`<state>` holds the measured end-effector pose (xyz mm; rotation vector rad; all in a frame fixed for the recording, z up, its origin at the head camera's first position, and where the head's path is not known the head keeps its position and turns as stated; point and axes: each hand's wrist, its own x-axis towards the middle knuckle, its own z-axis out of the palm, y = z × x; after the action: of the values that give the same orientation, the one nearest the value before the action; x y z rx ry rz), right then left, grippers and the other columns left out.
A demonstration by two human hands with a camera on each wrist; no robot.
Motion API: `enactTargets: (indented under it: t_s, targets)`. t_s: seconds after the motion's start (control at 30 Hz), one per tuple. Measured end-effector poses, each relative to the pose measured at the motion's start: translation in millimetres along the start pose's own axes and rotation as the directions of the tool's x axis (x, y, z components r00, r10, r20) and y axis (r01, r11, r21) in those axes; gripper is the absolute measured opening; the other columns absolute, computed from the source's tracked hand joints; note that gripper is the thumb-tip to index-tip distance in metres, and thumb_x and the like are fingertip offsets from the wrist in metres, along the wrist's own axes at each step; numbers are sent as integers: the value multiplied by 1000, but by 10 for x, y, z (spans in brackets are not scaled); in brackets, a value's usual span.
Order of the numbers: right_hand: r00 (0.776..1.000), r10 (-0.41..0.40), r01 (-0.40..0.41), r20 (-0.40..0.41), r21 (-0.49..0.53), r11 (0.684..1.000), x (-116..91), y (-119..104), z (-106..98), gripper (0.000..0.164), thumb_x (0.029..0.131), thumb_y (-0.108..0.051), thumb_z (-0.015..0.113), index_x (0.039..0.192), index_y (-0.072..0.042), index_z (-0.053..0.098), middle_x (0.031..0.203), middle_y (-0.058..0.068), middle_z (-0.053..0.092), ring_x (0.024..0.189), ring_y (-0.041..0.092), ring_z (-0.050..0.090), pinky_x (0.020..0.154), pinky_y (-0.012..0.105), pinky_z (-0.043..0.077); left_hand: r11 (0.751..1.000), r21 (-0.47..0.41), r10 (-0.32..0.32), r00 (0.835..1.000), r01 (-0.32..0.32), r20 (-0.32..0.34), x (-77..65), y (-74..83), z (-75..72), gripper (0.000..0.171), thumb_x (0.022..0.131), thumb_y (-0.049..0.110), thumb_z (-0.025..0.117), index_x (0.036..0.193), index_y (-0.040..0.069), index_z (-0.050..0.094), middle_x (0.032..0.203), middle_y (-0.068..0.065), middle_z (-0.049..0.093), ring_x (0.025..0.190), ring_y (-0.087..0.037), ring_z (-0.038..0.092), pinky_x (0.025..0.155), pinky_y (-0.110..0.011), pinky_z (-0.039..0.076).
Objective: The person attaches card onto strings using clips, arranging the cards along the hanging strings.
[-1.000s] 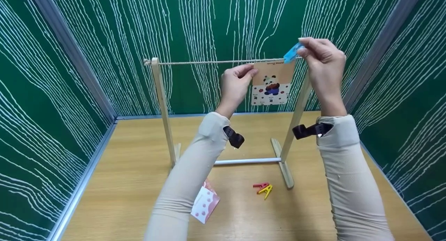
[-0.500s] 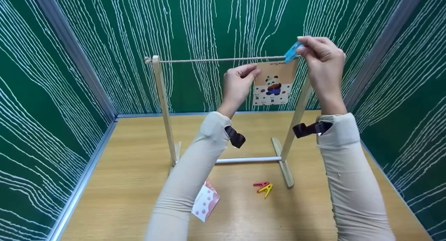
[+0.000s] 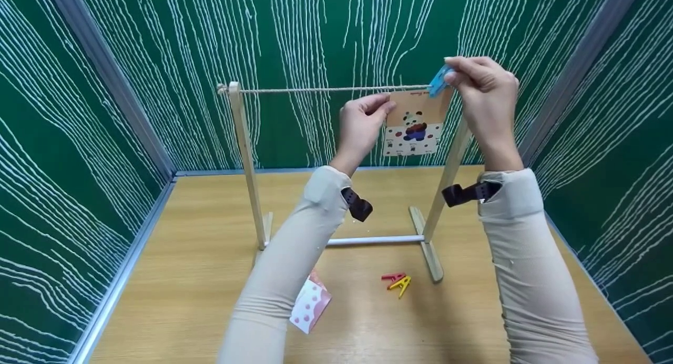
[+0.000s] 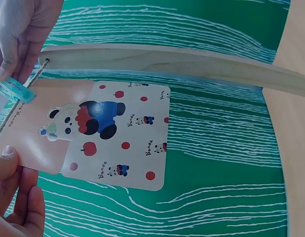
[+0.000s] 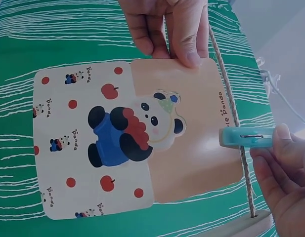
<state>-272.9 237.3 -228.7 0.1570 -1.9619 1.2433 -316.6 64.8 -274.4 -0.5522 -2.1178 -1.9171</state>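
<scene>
A panda-print card (image 3: 413, 130), peach above and white with red spots below, hangs close to the rope (image 3: 315, 90). My left hand (image 3: 363, 128) pinches its upper left corner between thumb and fingers. With thumb and fingertips, my right hand (image 3: 486, 101) squeezes the tail end of a blue clothespin (image 3: 438, 84). In the right wrist view, the clothespin's (image 5: 246, 137) front end lies across the rope and over the card's (image 5: 192, 103) top edge, near the printed words. The left wrist view shows the same clothespin (image 4: 15, 90) tilted across the rope.
The rope runs between two wooden posts (image 3: 246, 164) of a stand with a white lower bar (image 3: 376, 240). On the table lie a red clothespin (image 3: 393, 276), a yellow clothespin (image 3: 401, 286) and a strawberry-print card (image 3: 310, 306), partly behind my left sleeve. Green walls stand around.
The card has shifted slightly right and its top edge is closer to the rope than half a second ago. The blue clothespin has come slightly down over that edge.
</scene>
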Motion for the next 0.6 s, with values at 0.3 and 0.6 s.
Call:
enactTargets:
  t_s: [0.3,0.6]
  targets:
    - [999,-14,17,50,-71,997,-33,35,-6,22,90,-17,65,110,-14,73,104,1,67,87,3,56,78,11,48,1000,3,11,1000,-11,3,-7,-34,7,23,90,12,65,111,6,71,109,-5,72,93,-9,68,81,-15,53]
    - [990,4,17,142,-144,989,-77,9,-42,28,93,-21,61,120,-23,66,113,6,65,95,4,53,87,12,48,1000,10,24,1000,-24,0,-18,-49,6,24,90,12,65,113,7,71,110,-5,72,92,-9,67,80,-15,53]
